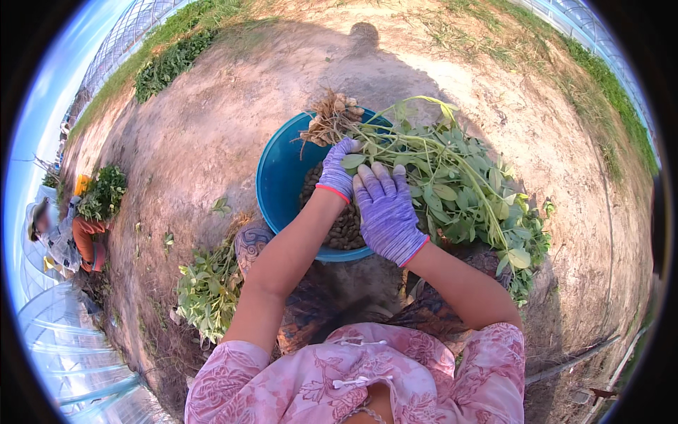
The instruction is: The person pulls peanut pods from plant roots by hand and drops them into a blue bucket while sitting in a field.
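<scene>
A bundle of peanut plants [450,169] lies across a round blue tub [275,185]. Its root end, a clump of peanut pods and dry roots [333,116], hangs over the tub's far rim, and the leafy tops spread to the right. Gloved in purple, my left hand [339,167] grips the stems just below the roots. My right hand [389,212], in a matching glove, rests its extended fingers on or against the leaves; its palm is turned away from view. Loose peanuts [344,228] cover the tub's bottom, partly hidden by my forearms.
More peanut plants [209,297] lie beside my left leg. At far left, a person [63,233] sits near leafy plants [103,193] and a yellow container [82,184]. A green plant heap [172,66] lies beyond on bare soil. Clear plastic sheeting [79,350] is at lower left.
</scene>
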The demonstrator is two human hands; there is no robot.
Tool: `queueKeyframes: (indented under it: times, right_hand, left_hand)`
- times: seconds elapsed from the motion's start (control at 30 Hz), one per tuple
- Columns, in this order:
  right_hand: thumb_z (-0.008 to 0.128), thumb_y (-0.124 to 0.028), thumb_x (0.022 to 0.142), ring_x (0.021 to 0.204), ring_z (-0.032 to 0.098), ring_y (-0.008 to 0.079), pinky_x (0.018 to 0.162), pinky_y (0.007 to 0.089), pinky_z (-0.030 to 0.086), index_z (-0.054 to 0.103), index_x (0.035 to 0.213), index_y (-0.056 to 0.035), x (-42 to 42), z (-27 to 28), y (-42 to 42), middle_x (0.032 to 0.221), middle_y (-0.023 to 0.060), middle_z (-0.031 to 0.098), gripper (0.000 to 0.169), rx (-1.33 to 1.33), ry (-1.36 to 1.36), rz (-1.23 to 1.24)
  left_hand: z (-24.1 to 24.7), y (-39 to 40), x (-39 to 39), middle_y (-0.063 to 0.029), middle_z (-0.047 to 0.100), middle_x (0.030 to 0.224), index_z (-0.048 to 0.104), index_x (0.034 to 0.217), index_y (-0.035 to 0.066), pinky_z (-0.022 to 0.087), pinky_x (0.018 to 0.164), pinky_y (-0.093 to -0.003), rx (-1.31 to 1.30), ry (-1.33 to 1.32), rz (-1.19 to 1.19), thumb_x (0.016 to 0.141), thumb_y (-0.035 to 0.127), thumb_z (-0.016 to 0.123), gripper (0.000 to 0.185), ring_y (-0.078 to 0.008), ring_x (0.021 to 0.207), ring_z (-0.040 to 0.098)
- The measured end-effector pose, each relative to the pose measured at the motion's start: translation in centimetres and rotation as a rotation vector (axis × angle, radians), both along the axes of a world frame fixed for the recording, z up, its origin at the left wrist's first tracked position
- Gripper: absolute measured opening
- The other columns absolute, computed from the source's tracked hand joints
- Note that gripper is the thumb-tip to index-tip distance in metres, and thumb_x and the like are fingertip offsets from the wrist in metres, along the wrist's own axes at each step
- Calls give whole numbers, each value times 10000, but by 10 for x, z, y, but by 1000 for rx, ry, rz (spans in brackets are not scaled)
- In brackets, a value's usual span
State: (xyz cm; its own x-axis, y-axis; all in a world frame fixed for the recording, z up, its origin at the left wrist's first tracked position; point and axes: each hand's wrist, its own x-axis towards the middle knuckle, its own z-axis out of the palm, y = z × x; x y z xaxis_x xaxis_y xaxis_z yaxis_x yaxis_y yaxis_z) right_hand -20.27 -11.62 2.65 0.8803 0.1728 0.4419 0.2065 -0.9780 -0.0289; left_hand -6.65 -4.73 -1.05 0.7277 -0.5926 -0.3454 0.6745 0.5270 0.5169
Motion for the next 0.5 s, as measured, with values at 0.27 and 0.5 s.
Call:
queueKeyframes:
  times: [0.27, 0.5]
  right_hand:
    - [602, -366, 747, 1054, 438, 222, 934, 372, 338, 413, 1153, -54, 1, -21, -9, 1161, 61, 443, 546, 1876, 497, 308]
    - [644, -364, 691, 998, 490, 266, 888, 374, 400, 400, 1146, -12, 44, 6, -42, 1096, 142, 494, 624, 2655, 71, 469]
  left_hand:
    - [40, 6, -4, -157, 572, 949, 514, 1008, -35, 455, 810, -413, -206, -340, -17, 621, 176, 596, 448, -299, 859, 559]
    - [21, -2, -2, -124, 568, 984, 484, 1073, 18, 435, 840, -383, -342, -623, -41, 643, 71, 614, 452, -260, 939, 536]
